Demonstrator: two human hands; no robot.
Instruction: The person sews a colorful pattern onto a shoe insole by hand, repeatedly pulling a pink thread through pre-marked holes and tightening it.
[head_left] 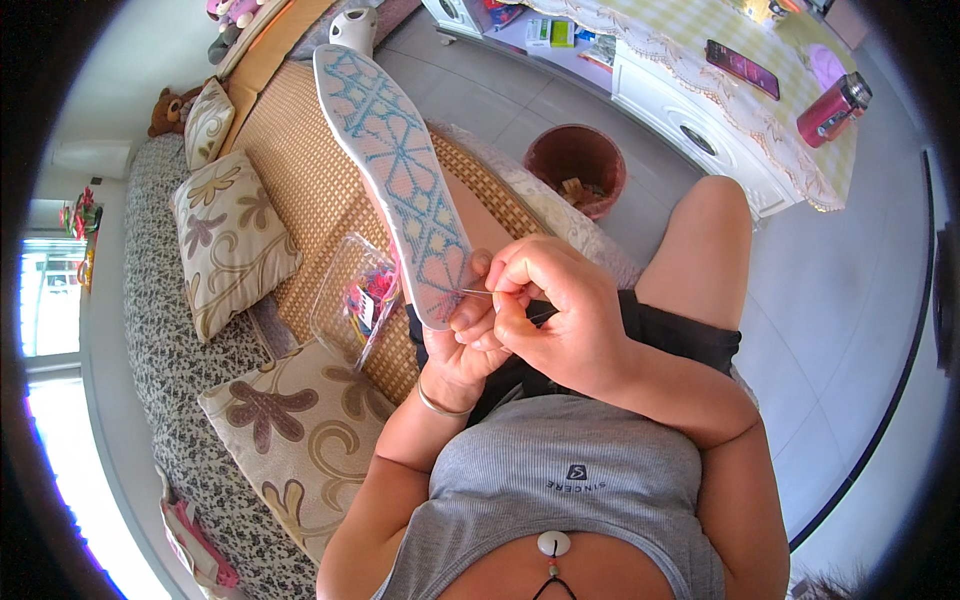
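Observation:
A long insole [400,165] with blue and pink cross-stitch and a white edge slants up and left from my hands. My left hand [462,335], a bracelet at its wrist, grips the heel end, with the fingers curled at its right edge. Close against it, my right hand [560,305] pinches a thin needle [476,291] between thumb and fingertips. The needle's tip points left at the insole's edge; whether it pierces the cloth is too small to tell. A clear plastic box [345,300] with bright thread bundles lies left of the insole.
Patterned cushions [235,240] lie on the woven mat [290,140] of the sofa at left. A dark red bin [576,165] stands on the tiled floor. At upper right, a cloth-covered table [690,50] holds a phone [742,69] and a red flask [835,110].

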